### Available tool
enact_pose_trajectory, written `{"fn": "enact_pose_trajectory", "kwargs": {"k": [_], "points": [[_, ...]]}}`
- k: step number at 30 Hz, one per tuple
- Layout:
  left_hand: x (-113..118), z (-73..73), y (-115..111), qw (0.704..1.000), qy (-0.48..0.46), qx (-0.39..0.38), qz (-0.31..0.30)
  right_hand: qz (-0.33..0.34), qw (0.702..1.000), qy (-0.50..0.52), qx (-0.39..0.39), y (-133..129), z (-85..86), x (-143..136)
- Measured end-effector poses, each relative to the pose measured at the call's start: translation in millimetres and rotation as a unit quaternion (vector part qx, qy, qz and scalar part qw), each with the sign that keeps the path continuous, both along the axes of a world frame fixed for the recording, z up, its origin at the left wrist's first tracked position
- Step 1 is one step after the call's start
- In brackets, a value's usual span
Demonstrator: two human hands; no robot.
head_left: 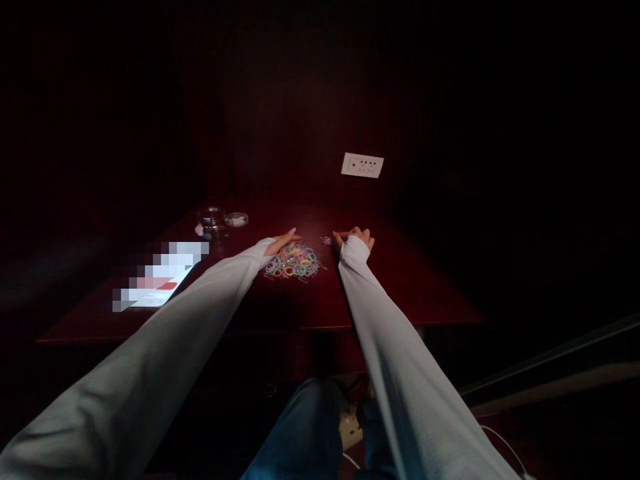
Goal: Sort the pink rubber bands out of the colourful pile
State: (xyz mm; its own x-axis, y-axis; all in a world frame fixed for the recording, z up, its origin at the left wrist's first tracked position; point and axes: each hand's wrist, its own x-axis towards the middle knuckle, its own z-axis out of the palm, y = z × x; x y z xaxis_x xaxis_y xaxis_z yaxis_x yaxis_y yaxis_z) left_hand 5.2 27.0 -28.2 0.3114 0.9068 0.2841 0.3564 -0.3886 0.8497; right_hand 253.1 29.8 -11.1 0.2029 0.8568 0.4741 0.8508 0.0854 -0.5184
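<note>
A heap of small coloured loops [295, 261], some round and some long like paper clips, lies on the dark red table. My left hand [286, 241] rests at the heap's back left edge, fingers stretched out over it and open. To the right of the heap is a little cluster of pink-purple pieces [326, 241]. Beside that cluster is my right hand [356, 237], one finger stretched toward it and the others bent; I see nothing held in it. Shadow and small size hide the exact shape of the pieces.
A lit phone [165, 287] lies at the left of the table [400, 287]. Behind it stand a clear jar [212, 219] and a round clear lid [237, 219]. A white socket plate [363, 165] is on the back wall. Below, a power strip [351, 430] shows near my legs.
</note>
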Motion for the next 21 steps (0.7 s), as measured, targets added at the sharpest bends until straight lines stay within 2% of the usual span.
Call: {"fn": "enact_pose_trajectory", "kwargs": {"k": [3, 5, 8, 11, 13, 15, 21], "points": [[1, 7.1, -9, 0.998, -0.017, -0.044, -0.031, 0.007, 0.995, 0.097, 0.028, 1, -6.1, 4], [2, 13.4, -15, 0.996, -0.014, -0.069, -0.054, 0.034, 0.986, 0.157, 0.038, -2, -8.4, 7], [4, 21.4, -22, 0.994, -0.022, -0.073, -0.08, 0.119, 0.967, 0.222, 0.038, -12, -7.2, 8], [5, 23.6, -24, 0.993, -0.04, -0.074, -0.078, 0.225, 0.933, 0.28, 0.02, -25, -3.3, 3], [5, 21.8, -22, 0.993, -0.049, -0.077, -0.076, 0.282, 0.913, 0.296, -0.006, -31, -1.3, -2], [4, 18.7, -18, 0.993, -0.054, -0.077, -0.073, 0.31, 0.902, 0.298, -0.029, -34, -0.3, -5], [0, 11.1, -2, 0.995, -0.081, -0.055, -0.03, 0.322, 0.907, 0.269, -0.046, -37, 1.8, -9]]}}
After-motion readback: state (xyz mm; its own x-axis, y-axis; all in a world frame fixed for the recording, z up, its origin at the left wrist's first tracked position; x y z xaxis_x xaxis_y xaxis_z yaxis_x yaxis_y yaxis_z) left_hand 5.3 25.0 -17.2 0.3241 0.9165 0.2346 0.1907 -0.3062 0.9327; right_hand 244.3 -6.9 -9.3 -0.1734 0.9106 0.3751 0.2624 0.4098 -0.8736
